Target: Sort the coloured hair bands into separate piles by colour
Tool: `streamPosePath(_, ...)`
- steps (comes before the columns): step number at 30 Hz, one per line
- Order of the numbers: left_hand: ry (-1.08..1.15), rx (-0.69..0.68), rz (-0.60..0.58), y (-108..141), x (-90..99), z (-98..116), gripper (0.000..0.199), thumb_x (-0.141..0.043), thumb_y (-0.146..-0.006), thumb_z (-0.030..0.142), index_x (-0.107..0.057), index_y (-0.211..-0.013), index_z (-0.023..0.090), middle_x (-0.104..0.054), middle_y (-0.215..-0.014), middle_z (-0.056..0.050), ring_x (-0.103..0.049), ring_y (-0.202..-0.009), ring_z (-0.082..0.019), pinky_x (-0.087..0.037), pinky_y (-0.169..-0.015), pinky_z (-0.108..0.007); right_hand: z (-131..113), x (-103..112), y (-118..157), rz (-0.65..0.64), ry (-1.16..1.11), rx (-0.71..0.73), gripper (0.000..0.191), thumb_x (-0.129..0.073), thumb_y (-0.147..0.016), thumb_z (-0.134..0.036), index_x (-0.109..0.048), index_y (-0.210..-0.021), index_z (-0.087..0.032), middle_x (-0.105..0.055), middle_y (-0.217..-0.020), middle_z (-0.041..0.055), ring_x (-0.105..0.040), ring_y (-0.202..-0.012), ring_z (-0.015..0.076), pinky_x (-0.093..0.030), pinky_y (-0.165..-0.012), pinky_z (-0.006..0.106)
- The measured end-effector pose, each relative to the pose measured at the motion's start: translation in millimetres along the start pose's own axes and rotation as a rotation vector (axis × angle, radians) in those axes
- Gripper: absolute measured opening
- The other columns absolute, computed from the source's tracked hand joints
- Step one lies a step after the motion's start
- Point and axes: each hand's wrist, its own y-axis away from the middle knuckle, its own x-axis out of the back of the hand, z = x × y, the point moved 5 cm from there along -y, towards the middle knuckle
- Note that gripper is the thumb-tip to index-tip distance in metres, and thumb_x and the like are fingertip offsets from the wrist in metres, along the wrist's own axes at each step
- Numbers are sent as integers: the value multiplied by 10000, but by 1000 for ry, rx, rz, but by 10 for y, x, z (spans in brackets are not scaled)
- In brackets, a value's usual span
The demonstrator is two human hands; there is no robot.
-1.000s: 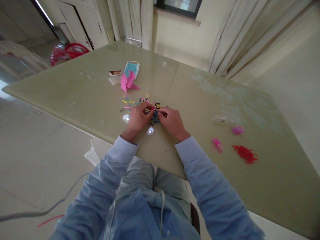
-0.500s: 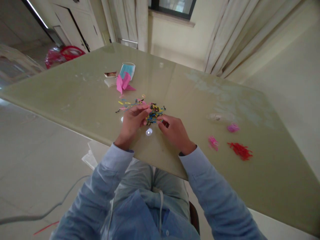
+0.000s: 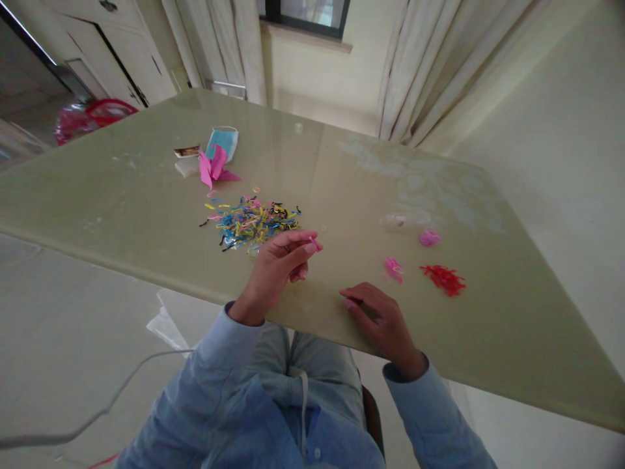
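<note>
My left hand (image 3: 283, 264) is closed in a pinch, with a small pink rubber band (image 3: 315, 244) between thumb and fingertips. It is raised just right of a loose heap of small rubber bands (image 3: 249, 221) in yellow, blue, black and pink. Nearer the table's front edge, my right hand (image 3: 378, 319) has its thumb and index fingertip close together in a pinch. Whatever they hold, if anything, is too small to make out. To the right lie a small pink pile (image 3: 393, 269), a purple-pink pile (image 3: 430, 237) and a red pile (image 3: 444, 279) of bands.
Past the heap lie a pink paper-like piece (image 3: 215, 168), a blue face mask (image 3: 223, 142) and a small brown-printed packet (image 3: 187, 152). A clear plastic container (image 3: 403, 221) rests near the sorted piles. The table's front edge (image 3: 312, 331) runs close to my lap.
Both hands have drawn away from the heap, toward the right and nearer to me. The left now shows a pink rubber band in its pinch. My view has shifted slightly right.
</note>
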Motion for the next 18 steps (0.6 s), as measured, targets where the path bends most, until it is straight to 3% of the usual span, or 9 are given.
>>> streamPosePath(13, 12, 46, -182, 7, -594, -139, 252, -813, -747, 357, -701, -876, 171, -768, -839, -32, -522, -427, -49, -388, -390, -183, 15, -81, 12, 43, -8, 23, 165, -575, -952, -165, -721, -1025, -194, -697, -889, 60, -664, -818, 165, -528, -747, 278)
streamPosePath(18, -179, -11, -224, -67, -770, -177, 273, -792, -754, 382, -699, -865, 150, -753, -795, -33, -542, -438, -59, -390, -398, -182, 42, -102, 16, 44, -1, 27, 176, -579, -934, -136, -716, -1017, -208, -701, -925, 63, -669, -847, 172, -538, -778, 288)
